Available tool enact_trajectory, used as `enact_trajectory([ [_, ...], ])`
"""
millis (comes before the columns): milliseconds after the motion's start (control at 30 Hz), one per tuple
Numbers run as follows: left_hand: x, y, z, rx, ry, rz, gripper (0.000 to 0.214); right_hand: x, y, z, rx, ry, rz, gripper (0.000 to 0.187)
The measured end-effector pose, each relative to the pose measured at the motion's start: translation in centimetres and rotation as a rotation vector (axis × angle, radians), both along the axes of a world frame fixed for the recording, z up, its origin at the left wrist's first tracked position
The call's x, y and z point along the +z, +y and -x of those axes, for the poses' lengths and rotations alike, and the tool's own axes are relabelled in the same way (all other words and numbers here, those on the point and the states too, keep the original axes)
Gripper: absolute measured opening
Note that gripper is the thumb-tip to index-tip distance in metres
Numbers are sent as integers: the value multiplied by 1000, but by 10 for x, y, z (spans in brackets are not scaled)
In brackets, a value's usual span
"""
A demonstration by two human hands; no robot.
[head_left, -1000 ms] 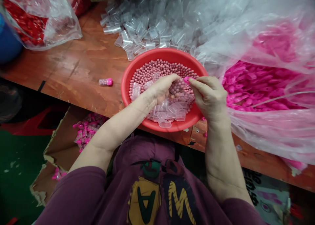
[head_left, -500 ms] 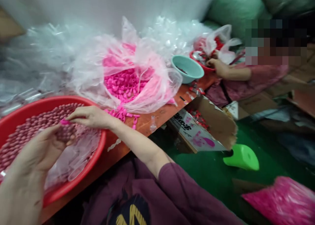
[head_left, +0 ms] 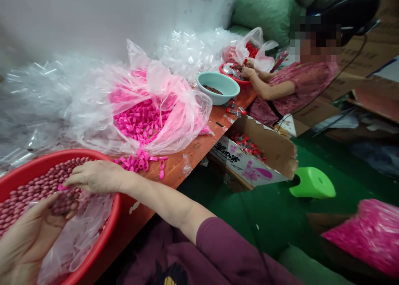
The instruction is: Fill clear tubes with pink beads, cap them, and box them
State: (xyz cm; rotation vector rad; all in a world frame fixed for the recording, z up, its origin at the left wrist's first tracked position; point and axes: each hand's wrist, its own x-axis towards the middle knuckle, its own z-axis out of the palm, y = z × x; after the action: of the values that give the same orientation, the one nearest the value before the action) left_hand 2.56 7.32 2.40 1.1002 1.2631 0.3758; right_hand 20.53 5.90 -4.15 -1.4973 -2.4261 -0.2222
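Left hand [head_left: 29, 235]: grip curled, thumb and fingers around a clear plastic container [head_left: 62, 205] filled with pink beads, held over the red basin [head_left: 116, 212]. Right hand [head_left: 98, 175]: grip pinched nearly to nothing, fingertips on a pink cap [head_left: 63, 187] at the container's upper end; cannot tell whether the cap is seated. Basin contents: loose pink beads [head_left: 33, 185] toward the far side, empty clear containers [head_left: 85, 229] heaped toward the near side. Basin rests on the orange-brown counter [head_left: 199, 146]. Just beyond the right forearm, a small pile of pink caps [head_left: 137, 162] lies at the mouth of a translucent plastic bag [head_left: 183, 129] holding more. Farther along stands a pale turquoise basin [head_left: 218, 99], dark beads inside; past it, a co-worker's hands [head_left: 247, 72] work over another red basin.
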Motion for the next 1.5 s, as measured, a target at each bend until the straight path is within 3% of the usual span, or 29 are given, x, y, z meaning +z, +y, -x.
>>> enact_trajectory([
  [100,-5,3,3,33,43,18,16,0,-4,1,-44,-17,-68,65],
  [200,-4,2,4,49,68,24,15,-2,-7,2,-54,64,-41,64],
  [367,-2,4,5,-7,-12,-13,17,-12,-6,4,-124,224,-25,30],
  [500,5,5,8,-104,-142,19,11,-14,-9,1,-110,389,-57,21],
  [567,12,-1,7,-107,-232,52,16,-10,-15,1,-121,601,-5,16],
  [667,10,-5,2,155,-413,42,17,-8,-17,-3,-92,934,-63,23],
  [733,2,1,1,191,-478,64,19,-12,-12,-7,-27,1055,-138,23],
  [833,-6,12,3,179,-519,107,31,-12,-5,-8,-46,1154,-163,21],
  [1033,-3,9,3,169,-580,179,36,1,-13,2,-78,1140,-69,20],
  [1233,-3,6,4,131,-547,122,19,3,-18,1,-73,1048,-74,17],
  [1500,4,5,8,63,-413,46,22,8,-23,0,18,1046,-80,11],
])
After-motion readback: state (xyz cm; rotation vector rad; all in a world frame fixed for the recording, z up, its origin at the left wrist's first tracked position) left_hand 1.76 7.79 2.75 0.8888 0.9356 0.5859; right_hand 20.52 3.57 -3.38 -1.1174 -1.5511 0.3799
